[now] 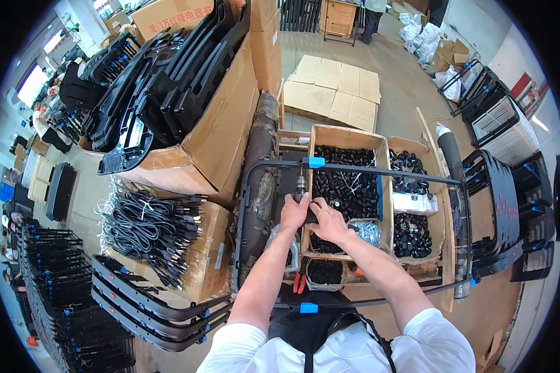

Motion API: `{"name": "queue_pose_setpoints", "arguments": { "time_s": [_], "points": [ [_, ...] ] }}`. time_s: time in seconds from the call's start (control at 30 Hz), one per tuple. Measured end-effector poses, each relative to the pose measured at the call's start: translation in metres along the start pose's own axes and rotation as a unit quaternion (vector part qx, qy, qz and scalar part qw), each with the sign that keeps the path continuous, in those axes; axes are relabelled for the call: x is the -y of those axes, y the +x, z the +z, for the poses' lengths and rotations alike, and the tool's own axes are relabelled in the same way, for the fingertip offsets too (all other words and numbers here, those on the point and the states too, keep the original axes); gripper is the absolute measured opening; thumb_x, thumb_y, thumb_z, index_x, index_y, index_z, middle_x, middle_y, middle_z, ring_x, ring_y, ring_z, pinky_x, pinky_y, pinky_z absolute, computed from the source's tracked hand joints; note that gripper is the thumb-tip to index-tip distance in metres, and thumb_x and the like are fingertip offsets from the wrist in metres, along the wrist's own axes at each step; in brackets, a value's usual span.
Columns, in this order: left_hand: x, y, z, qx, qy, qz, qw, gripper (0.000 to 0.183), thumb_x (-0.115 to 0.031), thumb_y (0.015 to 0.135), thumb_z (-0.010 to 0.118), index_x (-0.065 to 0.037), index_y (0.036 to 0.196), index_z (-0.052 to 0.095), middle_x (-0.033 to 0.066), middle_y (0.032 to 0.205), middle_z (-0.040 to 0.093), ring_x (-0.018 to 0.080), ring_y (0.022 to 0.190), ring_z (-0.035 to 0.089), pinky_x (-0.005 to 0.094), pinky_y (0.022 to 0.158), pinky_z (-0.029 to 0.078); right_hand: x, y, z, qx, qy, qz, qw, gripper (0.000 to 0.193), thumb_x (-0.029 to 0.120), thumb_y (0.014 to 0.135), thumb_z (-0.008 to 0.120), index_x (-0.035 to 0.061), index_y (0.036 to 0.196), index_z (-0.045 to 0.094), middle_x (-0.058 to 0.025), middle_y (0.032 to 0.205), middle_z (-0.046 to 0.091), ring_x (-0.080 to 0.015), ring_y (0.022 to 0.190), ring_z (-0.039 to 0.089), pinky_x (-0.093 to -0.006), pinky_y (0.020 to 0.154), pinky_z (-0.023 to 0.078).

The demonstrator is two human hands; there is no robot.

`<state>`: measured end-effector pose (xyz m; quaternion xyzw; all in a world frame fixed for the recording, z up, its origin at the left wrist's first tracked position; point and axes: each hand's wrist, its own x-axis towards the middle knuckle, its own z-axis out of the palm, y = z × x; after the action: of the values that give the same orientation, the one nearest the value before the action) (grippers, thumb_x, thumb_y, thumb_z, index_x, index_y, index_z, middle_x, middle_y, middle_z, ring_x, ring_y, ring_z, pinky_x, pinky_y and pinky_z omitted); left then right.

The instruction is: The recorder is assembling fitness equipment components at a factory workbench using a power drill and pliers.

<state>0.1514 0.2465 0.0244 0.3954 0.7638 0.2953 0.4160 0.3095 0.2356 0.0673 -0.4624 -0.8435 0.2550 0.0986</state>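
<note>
My left hand [294,212] and my right hand [330,221] are closed side by side around a dark power drill [303,198]. The drill's metal chuck points away from me, up to the far bar of a black rectangular frame [367,170]. Right beside the drill's tip, a blue clip [317,162] sits on that bar. Another blue clip [308,308] is on the near bar, close to my body. Both forearms reach across the frame. My fingers hide most of the drill's body and grip.
Beneath the frame, a wooden bin [386,205] holds many black plastic parts. A bag of screws [368,232] and red-handled pliers [300,283] lie near my arms. Left are bundled black cables [152,227] and a carton [221,143] of black panels. Flattened cardboard [333,90] lies beyond.
</note>
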Motion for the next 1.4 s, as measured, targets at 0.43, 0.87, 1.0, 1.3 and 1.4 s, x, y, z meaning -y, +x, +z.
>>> {"name": "queue_pose_setpoints", "arguments": {
  "time_s": [0.43, 0.87, 1.0, 1.3, 1.4],
  "points": [
    [0.006, -0.013, -0.001, -0.030, 0.006, 0.009, 0.999, 0.081, -0.065, 0.089, 0.067, 0.003, 0.132, 0.056, 0.0307, 0.119, 0.071, 0.0450, 0.116, 0.068, 0.0498, 0.101, 0.052, 0.006, -0.011, 0.001, 0.009, 0.000, 0.001, 1.000, 0.059, 0.027, 0.083, 0.082, 0.0017, 0.130, 0.056, -0.0174, 0.133, 0.053, -0.0406, 0.119, 0.062, -0.0496, 0.097, 0.055],
    [-0.006, -0.029, -0.001, -0.069, 0.120, 0.106, 0.985, 0.063, -0.057, 0.083, 0.074, 0.000, 0.107, 0.068, 0.0231, 0.109, 0.073, 0.0426, 0.104, 0.071, 0.0510, 0.090, 0.056, 0.003, -0.034, -0.002, -0.023, -0.023, 0.022, 0.999, 0.070, 0.028, 0.081, 0.082, 0.0009, 0.137, 0.049, -0.0222, 0.117, 0.066, -0.0412, 0.111, 0.067, -0.0501, 0.091, 0.057],
    [-0.018, -0.034, 0.013, -0.093, 0.142, 0.119, 0.978, 0.057, -0.052, 0.084, 0.076, 0.000, 0.107, 0.068, 0.0226, 0.110, 0.072, 0.0436, 0.103, 0.071, 0.0530, 0.090, 0.056, -0.011, -0.036, -0.008, -0.035, -0.022, 0.026, 0.999, 0.072, 0.026, 0.080, 0.080, -0.0006, 0.138, 0.048, -0.0228, 0.115, 0.068, -0.0424, 0.106, 0.069, -0.0501, 0.089, 0.058],
    [-0.022, -0.033, 0.018, -0.093, 0.138, 0.128, 0.978, 0.056, -0.049, 0.086, 0.076, 0.003, 0.104, 0.064, 0.0266, 0.109, 0.071, 0.0456, 0.103, 0.070, 0.0535, 0.089, 0.056, -0.025, -0.035, -0.004, -0.045, -0.007, 0.021, 0.999, 0.069, 0.026, 0.079, 0.080, -0.0006, 0.135, 0.049, -0.0239, 0.117, 0.070, -0.0416, 0.108, 0.069, -0.0494, 0.090, 0.057],
    [-0.022, -0.029, 0.020, -0.085, 0.140, 0.129, 0.978, 0.055, -0.048, 0.086, 0.076, 0.002, 0.105, 0.063, 0.0263, 0.110, 0.071, 0.0458, 0.104, 0.070, 0.0537, 0.089, 0.056, -0.027, -0.033, -0.006, -0.030, -0.004, 0.023, 0.999, 0.070, 0.025, 0.079, 0.081, -0.0010, 0.136, 0.049, -0.0244, 0.116, 0.070, -0.0421, 0.106, 0.070, -0.0491, 0.089, 0.058]
  ]
}}
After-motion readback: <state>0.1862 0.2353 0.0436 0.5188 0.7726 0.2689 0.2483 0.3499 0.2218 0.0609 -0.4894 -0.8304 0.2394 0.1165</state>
